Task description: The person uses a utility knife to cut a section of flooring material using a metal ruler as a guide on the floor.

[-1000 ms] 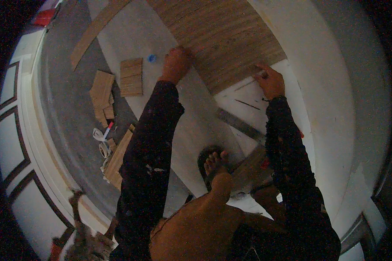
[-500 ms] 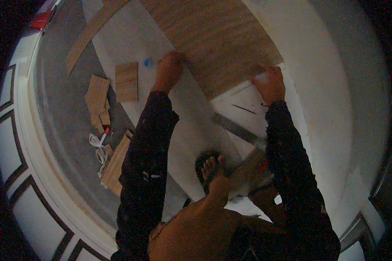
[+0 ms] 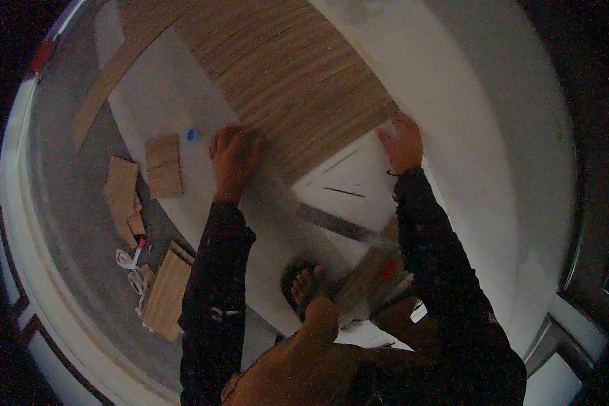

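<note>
Wood-grain flooring (image 3: 284,74) covers the far middle of the floor, its near edge slanting across the view. My left hand (image 3: 235,159) is at its left edge, fingers apart, palm down, holding nothing I can see. At its right near corner, beside the pale wall, my right hand (image 3: 404,141) has thumb and fingers closed around the edge; the fingertips are partly hidden. Between my hands lies a white surface (image 3: 365,159) with a thin dark strip (image 3: 344,192) on it. Nearer to me are a grey strip (image 3: 335,222) and a wood-grain piece (image 3: 365,281).
To the left lie a square wood-grain offcut (image 3: 163,166), a blue round item (image 3: 192,134), broken offcuts (image 3: 122,193), a white cord (image 3: 137,281) and another board piece (image 3: 168,291). A long curved-looking strip (image 3: 105,91) lies farther off. My foot (image 3: 306,284) stands near the middle.
My left hand has slid nearer along the flooring's left edge and its fingers have spread. My right hand stays at the corner. The whole view has shifted, so the floor appears lower and leftward.
</note>
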A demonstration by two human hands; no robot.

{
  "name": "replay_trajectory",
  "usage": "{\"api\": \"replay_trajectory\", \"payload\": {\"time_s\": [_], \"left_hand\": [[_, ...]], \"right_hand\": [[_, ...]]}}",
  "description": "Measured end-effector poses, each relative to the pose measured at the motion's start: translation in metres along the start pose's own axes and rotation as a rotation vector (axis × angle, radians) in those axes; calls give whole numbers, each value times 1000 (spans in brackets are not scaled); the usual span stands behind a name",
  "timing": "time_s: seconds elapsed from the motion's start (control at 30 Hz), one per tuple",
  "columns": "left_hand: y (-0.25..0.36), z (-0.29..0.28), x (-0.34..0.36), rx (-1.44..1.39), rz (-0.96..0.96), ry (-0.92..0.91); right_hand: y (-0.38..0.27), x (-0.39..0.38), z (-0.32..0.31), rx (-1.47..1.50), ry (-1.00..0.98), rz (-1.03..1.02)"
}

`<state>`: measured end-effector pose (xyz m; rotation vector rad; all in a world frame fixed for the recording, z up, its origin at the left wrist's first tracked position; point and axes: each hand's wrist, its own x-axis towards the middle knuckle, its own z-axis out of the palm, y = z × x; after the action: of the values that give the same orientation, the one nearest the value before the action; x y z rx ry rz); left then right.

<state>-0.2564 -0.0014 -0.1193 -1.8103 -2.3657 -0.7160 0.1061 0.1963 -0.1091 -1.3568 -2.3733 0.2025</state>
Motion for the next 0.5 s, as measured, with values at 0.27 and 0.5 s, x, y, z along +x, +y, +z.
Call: {"api": "replay_trajectory", "payload": {"time_s": [0.27, 0.5], "left_hand": [[0, -27, -25, -108, -63, 75], [18, -37, -25, -215, -97, -22]], "right_hand": [[-31, -16, -8, 115, 45, 101], [-31, -27, -24, 16, -45, 168]]}}
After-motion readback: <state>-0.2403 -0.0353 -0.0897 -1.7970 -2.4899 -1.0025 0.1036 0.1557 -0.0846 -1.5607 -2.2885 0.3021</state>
